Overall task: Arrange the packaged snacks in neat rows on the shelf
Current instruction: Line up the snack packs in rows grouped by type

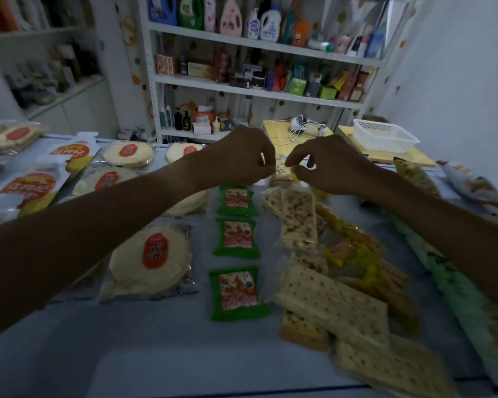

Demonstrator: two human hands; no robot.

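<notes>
Cracker packs [365,326] near front edge, rightward

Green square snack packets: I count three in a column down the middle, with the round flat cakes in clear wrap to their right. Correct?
Not quite. The head view shows the three green square snack packets in a column, but the round flat cakes in clear wrap lie to their left.

Ahead of me stood a white shelving unit [259,91] crowded with detergent bottles [213,12], small boxes [299,81] and dark pump bottles [182,119]. To its right a white plastic basket [384,135] sat on a yellow board [400,156], and a white tangled cable [302,129] lay on another board nearby.
</notes>
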